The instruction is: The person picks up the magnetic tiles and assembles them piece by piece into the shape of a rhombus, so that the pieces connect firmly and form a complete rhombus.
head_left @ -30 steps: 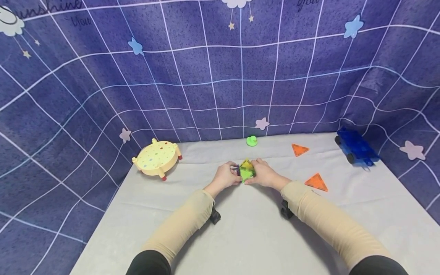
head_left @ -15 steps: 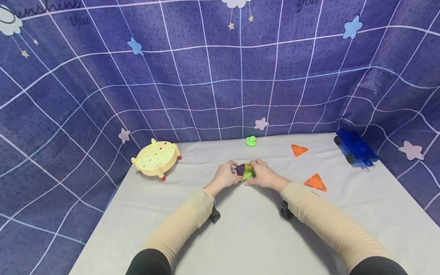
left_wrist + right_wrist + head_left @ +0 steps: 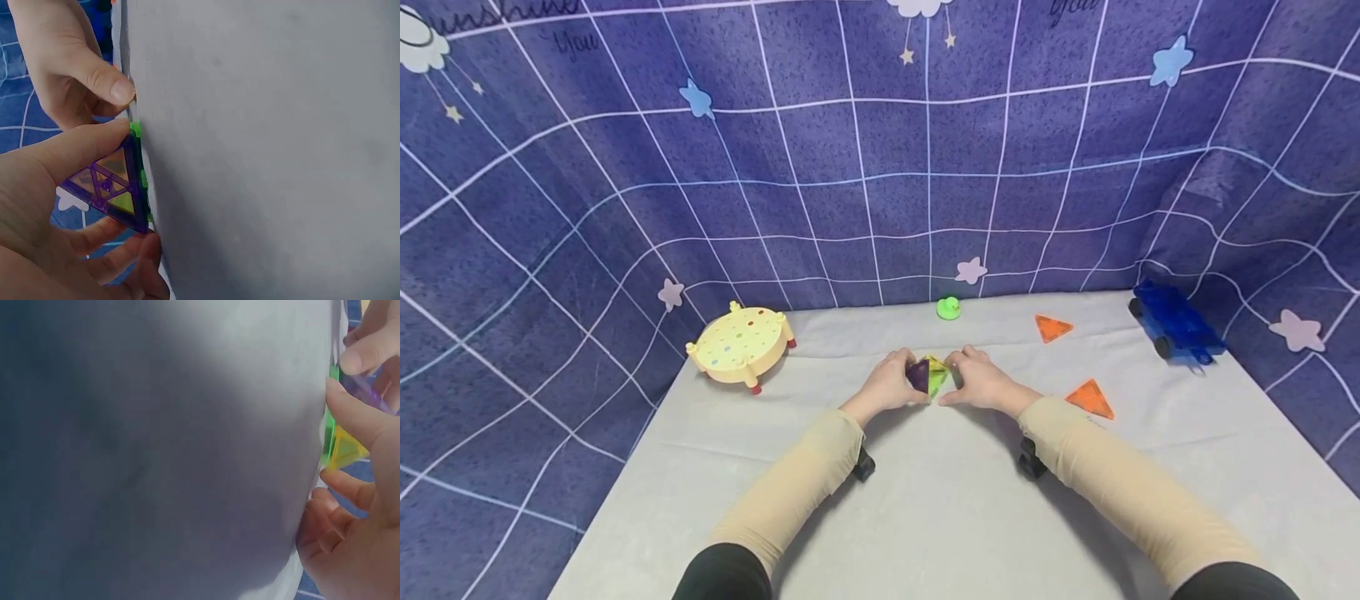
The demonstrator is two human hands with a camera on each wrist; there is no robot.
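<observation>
My left hand (image 3: 887, 382) holds a purple triangular magnetic tile (image 3: 115, 181) between thumb and fingers. The tile leans up from one edge of a flat green tile (image 3: 329, 439) on the table. From another edge a yellow triangular tile (image 3: 347, 449) leans up to meet it, so they form a small pyramid. My right hand (image 3: 983, 383) is just right of the pyramid, its thumb and fingers spread apart. In the head view a gap shows between this hand and the tiles. The far faces of the pyramid are hidden.
Two orange triangular tiles (image 3: 1054, 327) lie to the right on the white-covered table (image 3: 947, 517). A green toy duck (image 3: 949, 308) sits behind the pyramid. A yellow round toy with stubby legs (image 3: 741, 343) is at left, a blue toy car (image 3: 1176, 321) at far right.
The purple tile has tilted inward from near upright against the yellow and green tiles. My right hand has drawn back slightly to the right, off the pyramid.
</observation>
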